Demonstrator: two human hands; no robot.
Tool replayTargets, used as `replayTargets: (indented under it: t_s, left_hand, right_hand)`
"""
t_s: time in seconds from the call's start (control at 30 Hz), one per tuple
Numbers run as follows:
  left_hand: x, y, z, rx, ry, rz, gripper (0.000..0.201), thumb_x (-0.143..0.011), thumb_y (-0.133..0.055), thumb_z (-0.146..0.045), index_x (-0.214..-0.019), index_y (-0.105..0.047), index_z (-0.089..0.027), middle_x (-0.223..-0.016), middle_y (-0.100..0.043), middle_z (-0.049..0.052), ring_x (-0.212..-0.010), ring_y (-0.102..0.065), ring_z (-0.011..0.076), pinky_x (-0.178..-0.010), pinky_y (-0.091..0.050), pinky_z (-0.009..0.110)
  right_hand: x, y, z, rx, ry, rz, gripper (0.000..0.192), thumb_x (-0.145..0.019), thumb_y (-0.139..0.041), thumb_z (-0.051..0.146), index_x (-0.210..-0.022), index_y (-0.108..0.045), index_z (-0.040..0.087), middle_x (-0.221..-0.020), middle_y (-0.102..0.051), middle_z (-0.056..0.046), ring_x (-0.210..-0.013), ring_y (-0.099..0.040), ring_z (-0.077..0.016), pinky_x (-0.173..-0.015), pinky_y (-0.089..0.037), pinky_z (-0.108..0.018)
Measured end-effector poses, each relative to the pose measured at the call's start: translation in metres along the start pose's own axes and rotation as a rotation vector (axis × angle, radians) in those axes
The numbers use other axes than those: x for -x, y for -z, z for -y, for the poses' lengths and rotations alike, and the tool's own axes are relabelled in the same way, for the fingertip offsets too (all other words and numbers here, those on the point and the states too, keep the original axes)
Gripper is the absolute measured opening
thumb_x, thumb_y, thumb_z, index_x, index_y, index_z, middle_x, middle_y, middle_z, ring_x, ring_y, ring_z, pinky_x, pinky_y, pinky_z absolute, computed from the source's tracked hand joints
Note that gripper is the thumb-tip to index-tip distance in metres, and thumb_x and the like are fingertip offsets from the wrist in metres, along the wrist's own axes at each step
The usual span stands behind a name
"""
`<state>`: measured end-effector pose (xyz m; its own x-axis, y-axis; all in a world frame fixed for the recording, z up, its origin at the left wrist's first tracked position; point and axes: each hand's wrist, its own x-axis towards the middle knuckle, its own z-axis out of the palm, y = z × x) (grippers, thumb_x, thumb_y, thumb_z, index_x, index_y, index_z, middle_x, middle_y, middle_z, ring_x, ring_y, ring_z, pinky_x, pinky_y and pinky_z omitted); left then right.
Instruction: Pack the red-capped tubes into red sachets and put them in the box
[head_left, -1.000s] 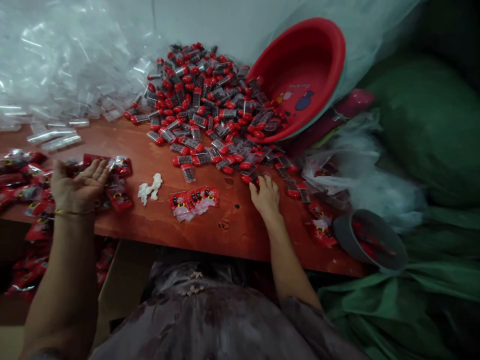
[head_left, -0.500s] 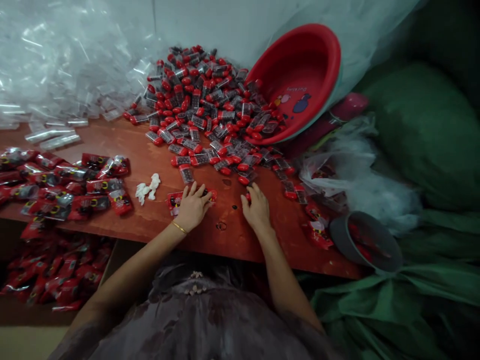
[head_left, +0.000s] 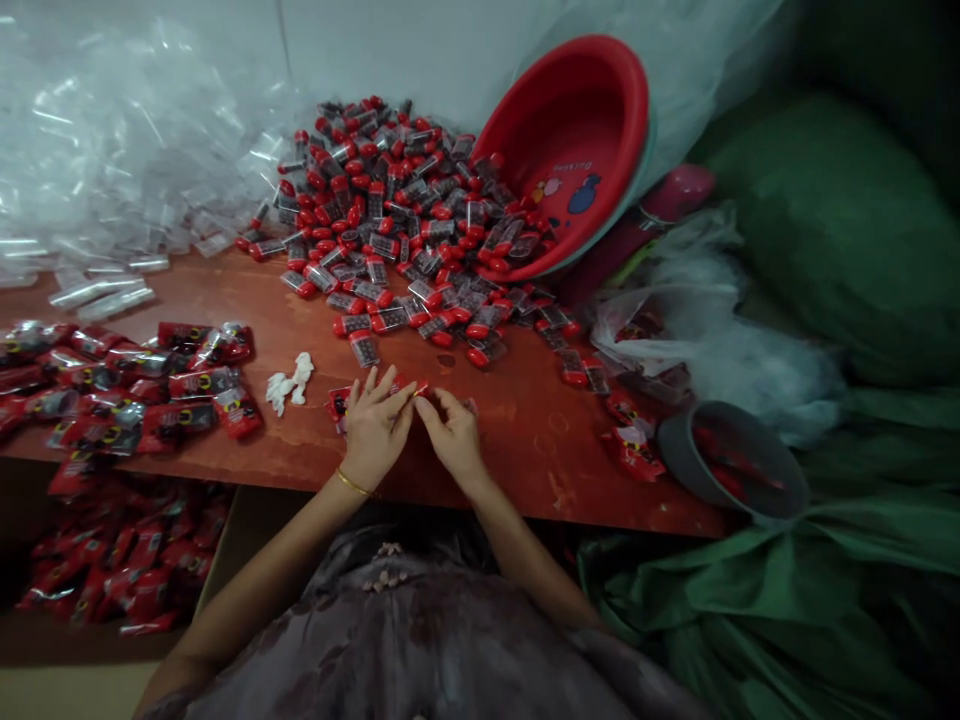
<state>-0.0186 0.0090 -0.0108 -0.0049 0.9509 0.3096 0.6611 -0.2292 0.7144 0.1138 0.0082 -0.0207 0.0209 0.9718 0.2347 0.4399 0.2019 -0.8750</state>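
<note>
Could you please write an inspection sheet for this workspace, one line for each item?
Surface: red-brown wooden table.
Job's things: red printed sachets under the left hand; heap of red-capped vials.
Clutter: filled red packets; clear plastic sleeves; white scrap; tipped red basin; grey tub.
Grippers: left hand and right hand, fingertips meeting over a sachet.
Cables: nothing seen.
Surroundings: green sacks; box of packets under the table.

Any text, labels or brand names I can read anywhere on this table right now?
Basin: a short printed word above a cartoon figure, upside down and too blurred to read.
Red packets: yellow and black marks, too small to read.
Capsules: dark labels, unreadable.
Nothing else bears text.
</note>
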Motion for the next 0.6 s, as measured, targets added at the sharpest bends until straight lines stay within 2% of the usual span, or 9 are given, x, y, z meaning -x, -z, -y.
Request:
replayTargets:
  t_s: [0.07, 0.17, 0.27, 0.33, 0.47, 0.53, 0.6]
  left_hand:
    - [0.001, 0.003, -0.007, 0.19, 0.064, 0.003, 0.035, -0.079, -0.06, -0.024, -0.114, -0.065, -0.027, -0.133, -0.056, 0.006, -0.132, -0.04, 0.0265, -0.111, -0.023, 0.048]
    - [0.001, 0.005, -0.014, 0.66, 0.339, 0.028, 0.043, -0.07, -0.071, -0.028, -0.112, -0.065, -0.02, -0.116, -0.067, 0.009, -0.112, -0.059, 0.0245, -0.1, -0.041, 0.04]
    - [-0.002, 0.007, -0.019, 0.997, 0.577, 0.127, 0.03, -0.062, -0.077, -0.035, -0.082, -0.071, -0.014, -0.08, -0.072, 0.005, -0.074, -0.065, 0.0159, -0.077, -0.051, 0.028]
    - [-0.003, 0.008, -0.021, 1.069, 0.65, 0.144, 0.028, -0.055, -0.081, -0.036, -0.068, -0.07, -0.013, -0.066, -0.068, 0.002, -0.061, -0.06, 0.0116, -0.067, -0.05, 0.024]
    - [-0.001, 0.012, -0.022, 1.125, 0.826, 0.16, 0.038, -0.044, -0.086, -0.036, -0.072, -0.071, -0.015, -0.068, -0.069, 0.002, -0.059, -0.06, 0.0119, -0.059, -0.051, 0.024]
    - [0.001, 0.014, -0.02, 1.101, 0.848, 0.168, 0.04, -0.041, -0.087, -0.037, -0.07, -0.07, -0.014, -0.067, -0.069, 0.002, -0.059, -0.061, 0.0118, -0.057, -0.051, 0.024]
    - [0.002, 0.017, -0.016, 1.07, 0.829, 0.116, 0.039, -0.04, -0.087, -0.037, -0.064, -0.068, -0.012, -0.064, -0.067, 0.001, -0.057, -0.06, 0.0102, -0.058, -0.051, 0.022]
  right_hand:
    - [-0.004, -0.004, 0.004, -0.089, -0.035, 0.012, 0.029, -0.088, -0.046, 0.042, -0.072, -0.058, 0.02, -0.064, -0.059, 0.002, -0.06, -0.053, -0.0129, -0.058, -0.041, -0.023]
    - [-0.005, -0.001, 0.004, -0.039, 0.001, -0.008, 0.035, -0.088, -0.044, 0.04, -0.058, -0.045, 0.021, -0.052, -0.045, 0.005, -0.05, -0.043, -0.0107, -0.051, -0.033, -0.022]
    - [-0.003, 0.005, 0.002, 0.095, 0.103, 0.019, 0.033, -0.089, -0.043, 0.036, -0.058, -0.044, 0.022, -0.054, -0.047, 0.003, -0.055, -0.045, -0.0126, -0.056, -0.034, -0.025]
    - [-0.001, 0.006, 0.002, 0.177, 0.153, 0.027, 0.033, -0.09, -0.041, 0.033, -0.06, -0.045, 0.022, -0.057, -0.05, 0.001, -0.058, -0.048, -0.0142, -0.061, -0.036, -0.027]
    - [0.004, 0.005, 0.003, 0.241, 0.179, 0.037, 0.033, -0.093, -0.036, 0.031, -0.064, -0.049, 0.022, -0.061, -0.055, -0.002, -0.062, -0.051, -0.0159, -0.064, -0.039, -0.028]
    - [0.008, 0.005, 0.004, 0.237, 0.196, 0.061, 0.031, -0.093, -0.036, 0.031, -0.07, -0.054, 0.022, -0.065, -0.059, -0.003, -0.065, -0.054, -0.0166, -0.066, -0.041, -0.029]
    - [0.013, 0.011, 0.002, 0.247, 0.201, 0.069, 0.026, -0.093, -0.038, 0.032, -0.08, -0.058, 0.021, -0.074, -0.062, -0.004, -0.072, -0.057, -0.0175, -0.07, -0.044, -0.029]
